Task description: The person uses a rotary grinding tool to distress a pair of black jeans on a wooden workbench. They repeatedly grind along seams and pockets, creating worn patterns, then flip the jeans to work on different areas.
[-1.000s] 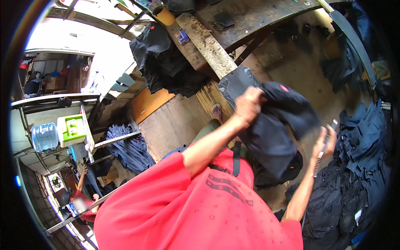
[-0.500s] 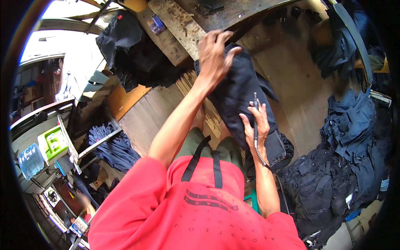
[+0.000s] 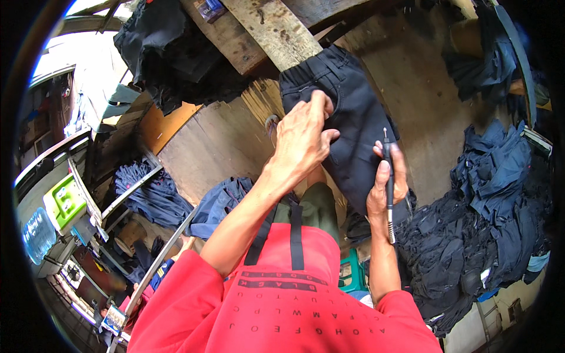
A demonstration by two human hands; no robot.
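Observation:
I hold up a black pair of trousers (image 3: 356, 112), which hangs in front of me with its waistband at the top. My left hand (image 3: 303, 138) grips the fabric near the waistband, fingers bunched into the cloth. My right hand (image 3: 384, 185) is at the garment's right lower edge and holds a thin metal pen-like tool (image 3: 389, 200) upright, its tip pointing up. The thumb of that hand presses against the tool. My red shirt fills the lower part of the view.
A big pile of dark blue garments (image 3: 488, 200) lies to the right. A wooden beam (image 3: 276, 29) runs overhead, with dark clothes (image 3: 159, 41) hanging at upper left. More blue garments (image 3: 150, 191) sit on a metal rack at left, near a green crate (image 3: 65, 200).
My left hand has brought the trousers down from above and spread them out. The right hand with the tool has come up to the garment's edge.

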